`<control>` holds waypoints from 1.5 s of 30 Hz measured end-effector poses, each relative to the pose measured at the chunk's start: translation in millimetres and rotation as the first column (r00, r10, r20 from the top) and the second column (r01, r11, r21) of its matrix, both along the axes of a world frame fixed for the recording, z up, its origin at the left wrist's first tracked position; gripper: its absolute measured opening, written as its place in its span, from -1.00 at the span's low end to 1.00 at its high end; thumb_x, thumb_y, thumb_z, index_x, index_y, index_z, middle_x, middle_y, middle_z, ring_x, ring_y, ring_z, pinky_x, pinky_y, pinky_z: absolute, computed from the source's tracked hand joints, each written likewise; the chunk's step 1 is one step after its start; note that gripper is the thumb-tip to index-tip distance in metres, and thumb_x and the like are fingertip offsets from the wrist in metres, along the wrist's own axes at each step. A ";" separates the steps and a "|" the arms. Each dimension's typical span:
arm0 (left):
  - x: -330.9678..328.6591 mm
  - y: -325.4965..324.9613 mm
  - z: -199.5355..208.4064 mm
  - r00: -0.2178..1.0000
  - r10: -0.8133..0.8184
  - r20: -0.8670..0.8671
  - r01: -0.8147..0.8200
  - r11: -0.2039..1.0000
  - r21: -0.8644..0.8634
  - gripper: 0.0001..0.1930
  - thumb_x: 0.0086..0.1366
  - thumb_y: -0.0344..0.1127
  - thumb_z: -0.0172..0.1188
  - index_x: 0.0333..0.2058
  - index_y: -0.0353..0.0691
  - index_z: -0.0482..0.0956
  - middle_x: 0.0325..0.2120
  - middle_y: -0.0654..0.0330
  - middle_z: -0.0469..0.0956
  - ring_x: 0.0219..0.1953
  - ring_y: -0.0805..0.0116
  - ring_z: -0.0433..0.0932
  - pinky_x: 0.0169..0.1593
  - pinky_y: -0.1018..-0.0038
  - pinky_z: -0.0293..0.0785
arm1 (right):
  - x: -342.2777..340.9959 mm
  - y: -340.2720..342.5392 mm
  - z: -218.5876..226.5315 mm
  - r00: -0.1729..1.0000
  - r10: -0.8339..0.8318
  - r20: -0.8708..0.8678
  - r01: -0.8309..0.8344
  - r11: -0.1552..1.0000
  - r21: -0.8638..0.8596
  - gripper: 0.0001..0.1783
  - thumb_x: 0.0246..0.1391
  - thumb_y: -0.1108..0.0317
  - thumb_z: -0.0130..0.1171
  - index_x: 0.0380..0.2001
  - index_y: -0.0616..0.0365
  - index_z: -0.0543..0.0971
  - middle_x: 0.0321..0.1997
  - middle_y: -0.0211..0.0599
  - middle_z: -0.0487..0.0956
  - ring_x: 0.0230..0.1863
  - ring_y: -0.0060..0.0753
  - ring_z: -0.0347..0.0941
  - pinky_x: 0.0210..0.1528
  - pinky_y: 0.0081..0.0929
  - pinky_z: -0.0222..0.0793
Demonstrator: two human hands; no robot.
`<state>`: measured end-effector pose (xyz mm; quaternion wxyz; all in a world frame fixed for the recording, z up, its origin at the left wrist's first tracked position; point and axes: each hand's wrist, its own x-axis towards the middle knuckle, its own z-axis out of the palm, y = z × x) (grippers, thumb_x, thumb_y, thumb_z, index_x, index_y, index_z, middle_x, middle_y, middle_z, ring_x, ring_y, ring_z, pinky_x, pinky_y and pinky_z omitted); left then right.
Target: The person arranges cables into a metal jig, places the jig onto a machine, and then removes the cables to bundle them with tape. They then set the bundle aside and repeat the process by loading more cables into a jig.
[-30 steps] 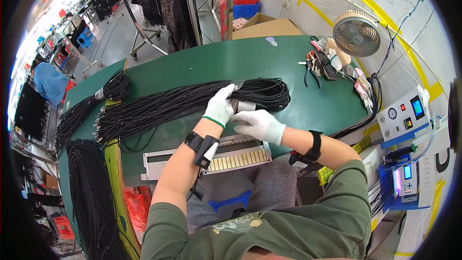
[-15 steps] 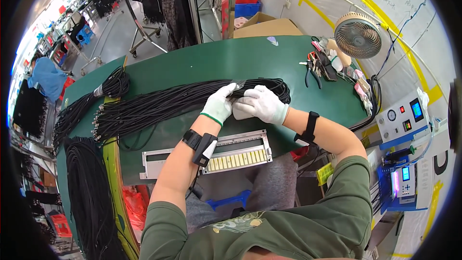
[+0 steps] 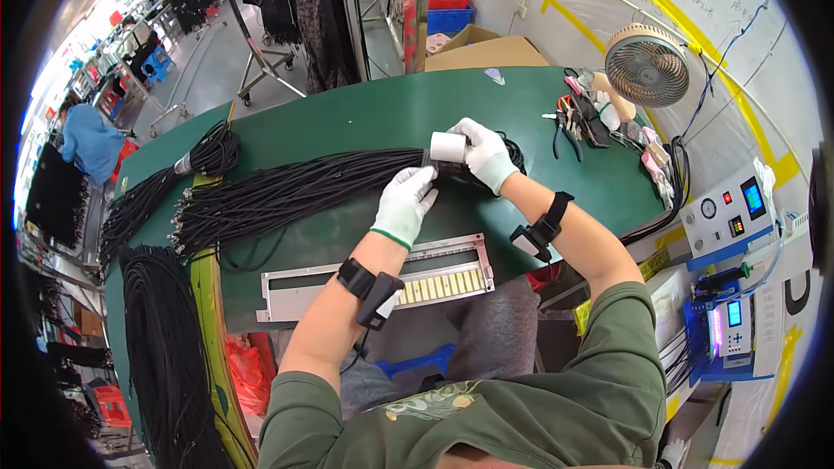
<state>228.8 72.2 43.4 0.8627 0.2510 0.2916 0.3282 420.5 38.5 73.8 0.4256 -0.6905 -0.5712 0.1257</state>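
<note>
A long bundle of black cables (image 3: 321,178) lies across the green table, its small metal-looking ends at the left. A dark, glossy band of wrap surrounds it near the right end. My right hand (image 3: 486,156), in a white glove, grips a white roll (image 3: 448,148) that looks like tape or film, held just above the bundle at the wrap. With its gloved fingertips, my left hand (image 3: 407,201) pinches the near side of the bundle beside the wrap. What lies under those fingertips is hidden. The bundle's looped right end is partly behind my right hand.
A metal frame with a yellowish slotted strip (image 3: 443,285) lies at the near table edge. More black cable bundles (image 3: 161,330) are at the left. Pliers (image 3: 567,141), loose tools and a fan (image 3: 646,65) stand far right, beside blue-and-white machines (image 3: 728,208).
My hands have parted: the right rose with the white roll, now plainly visible above the bundle. My left hand shifted slightly down toward the near side.
</note>
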 end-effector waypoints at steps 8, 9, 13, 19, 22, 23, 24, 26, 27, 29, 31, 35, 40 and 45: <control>-3.7 -33.0 -34.1 0.996 -0.061 0.072 0.052 0.990 0.133 -0.94 0.31 -0.51 0.16 -0.27 -0.35 0.47 -0.05 0.02 0.51 -0.02 0.14 0.54 0.25 0.16 0.42 | 1.4 40.1 -8.1 0.839 0.149 0.523 -0.146 0.988 -0.048 -0.82 0.23 0.46 -0.01 -0.17 0.12 0.56 -0.41 -0.34 0.61 -0.43 -0.51 0.57 -0.38 -0.52 0.46; -5.9 -32.9 -32.8 0.996 -0.055 0.077 0.045 0.992 0.117 -0.94 0.31 -0.53 0.16 -0.27 -0.37 0.47 -0.03 -0.02 0.50 -0.01 0.12 0.54 0.25 0.13 0.42 | 0.1 40.4 -8.9 0.942 0.178 0.286 -0.164 0.984 -0.072 -0.82 0.22 0.44 0.00 -0.16 0.11 0.56 -0.42 -0.34 0.60 -0.45 -0.50 0.57 -0.39 -0.53 0.46; -8.8 -20.3 -33.2 0.978 -0.136 0.155 0.143 0.989 -0.031 -0.91 0.30 -0.54 0.16 -0.27 -0.44 0.46 -0.04 -0.10 0.49 0.05 0.07 0.52 0.26 0.03 0.42 | -6.5 38.9 -2.5 0.934 0.172 -0.313 -0.209 0.974 -0.089 -0.81 0.21 0.42 0.01 -0.14 0.12 0.55 -0.45 -0.31 0.60 -0.50 -0.46 0.57 -0.43 -0.52 0.46; -11.1 4.6 -25.5 0.983 -0.184 0.011 0.183 0.980 0.075 -0.85 0.29 -0.55 0.18 -0.21 -0.49 0.45 -0.06 -0.15 0.49 0.04 0.02 0.52 0.21 -0.02 0.46 | -13.4 26.7 6.3 0.831 0.088 -0.550 -0.156 0.985 -0.079 -0.79 0.23 0.39 -0.01 -0.19 0.20 0.58 -0.42 -0.25 0.63 -0.51 -0.38 0.59 -0.42 -0.43 0.48; -2.0 18.2 -33.0 0.972 -0.234 -0.038 0.237 0.961 0.144 -0.82 0.26 -0.55 0.21 -0.18 -0.45 0.47 -0.09 -0.09 0.53 -0.01 0.04 0.54 0.14 0.01 0.52 | 2.6 32.9 -7.4 0.923 0.150 -0.354 -0.236 0.948 -0.213 -0.76 0.22 0.35 0.02 -0.21 0.21 0.62 -0.40 -0.24 0.64 -0.50 -0.37 0.57 -0.39 -0.40 0.48; 3.7 25.5 -32.8 0.972 -0.151 0.180 0.165 0.984 -0.063 -0.83 0.25 -0.52 0.23 -0.19 -0.40 0.50 -0.11 -0.04 0.55 -0.03 0.09 0.55 0.10 0.08 0.54 | 6.2 35.5 -10.0 0.947 0.194 -0.258 -0.266 0.921 -0.284 -0.75 0.22 0.33 0.03 -0.23 0.22 0.64 -0.39 -0.24 0.65 -0.50 -0.36 0.56 -0.38 -0.38 0.48; 9.8 33.2 -32.2 0.930 -0.020 0.367 0.130 0.952 -0.279 -0.84 0.25 -0.50 0.25 -0.20 -0.34 0.52 -0.14 0.02 0.56 -0.05 0.13 0.56 0.06 0.16 0.56 | 10.2 37.6 -12.4 0.947 0.194 -0.257 -0.266 0.921 -0.285 -0.75 0.22 0.33 0.03 -0.23 0.22 0.64 -0.39 -0.24 0.65 -0.50 -0.36 0.56 -0.38 -0.38 0.48; 14.1 52.7 -45.7 0.851 0.152 0.503 0.128 0.868 -0.480 -0.84 0.24 -0.47 0.27 -0.21 -0.29 0.55 -0.16 0.07 0.58 -0.08 0.18 0.56 0.01 0.23 0.57 | 9.6 41.9 -13.4 0.928 0.265 -0.262 -0.370 0.739 -0.564 -0.72 0.18 0.28 0.07 -0.22 0.22 0.66 -0.37 -0.23 0.66 -0.45 -0.37 0.57 -0.33 -0.37 0.48; 10.7 67.8 -58.4 0.907 -0.025 0.421 0.121 0.972 -0.202 -0.80 0.27 -0.30 0.23 -0.17 -0.24 0.56 -0.09 0.07 0.57 -0.06 0.13 0.56 0.04 0.22 0.54 | 4.6 46.8 -12.5 0.911 0.310 -0.273 -0.411 0.611 -0.677 -0.71 0.17 0.26 0.10 -0.22 0.21 0.67 -0.37 -0.23 0.67 -0.42 -0.37 0.57 -0.30 -0.36 0.48; 8.0 89.5 -77.5 0.956 -0.275 0.099 0.222 0.903 0.367 -0.62 0.34 0.03 0.16 -0.10 -0.15 0.60 0.05 0.09 0.56 -0.02 0.04 0.57 0.09 0.19 0.49 | 9.3 58.4 -30.6 0.882 0.408 -0.234 -0.449 0.582 -0.677 -0.70 0.15 0.24 0.13 -0.20 0.23 0.67 -0.34 -0.24 0.67 -0.38 -0.39 0.57 -0.29 -0.37 0.48; 19.3 66.4 -42.8 0.931 -0.288 -0.223 0.362 0.661 0.658 -0.66 0.32 -0.03 0.18 -0.14 -0.17 0.61 -0.03 0.09 0.58 -0.05 0.11 0.57 0.05 0.24 0.49 | 39.3 46.4 -54.2 0.842 0.514 -0.165 -0.462 0.527 -0.713 -0.65 0.10 0.21 0.19 -0.16 0.25 0.65 -0.28 -0.26 0.69 -0.32 -0.43 0.57 -0.26 -0.40 0.48; -18.8 45.1 -4.5 0.713 0.237 -0.660 0.673 0.034 0.739 -0.73 0.26 -0.15 0.22 -0.20 -0.21 0.62 -0.19 0.08 0.64 -0.12 0.25 0.58 -0.04 0.35 0.50 | 0.6 18.0 31.2 0.959 0.181 -0.219 -0.265 0.846 -0.462 -0.64 0.01 0.22 0.27 -0.15 0.20 0.64 -0.21 -0.27 0.67 -0.21 -0.32 0.59 -0.18 -0.36 0.50; -23.8 56.6 -2.4 0.435 0.140 -0.890 0.831 0.318 0.456 -0.65 0.20 -0.15 0.28 -0.09 -0.18 0.62 -0.17 0.07 0.65 -0.14 0.28 0.60 -0.09 0.43 0.50 | -50.4 -42.5 69.9 0.782 0.384 0.491 -0.386 0.917 -0.102 -0.68 -0.09 0.27 0.33 -0.20 0.07 0.64 -0.19 -0.27 0.61 -0.13 -0.13 0.55 -0.11 -0.26 0.49; -25.8 50.5 -5.9 0.609 -0.046 -0.792 0.777 0.238 0.583 -0.56 0.32 0.04 0.12 0.03 -0.10 0.57 -0.18 0.01 0.63 -0.09 0.13 0.59 -0.01 0.32 0.50 | -33.9 -42.4 42.0 0.580 0.305 0.756 -0.336 0.934 -0.119 -0.68 -0.14 0.27 0.34 -0.22 -0.01 0.63 -0.17 -0.30 0.57 -0.11 -0.12 0.52 -0.08 -0.20 0.46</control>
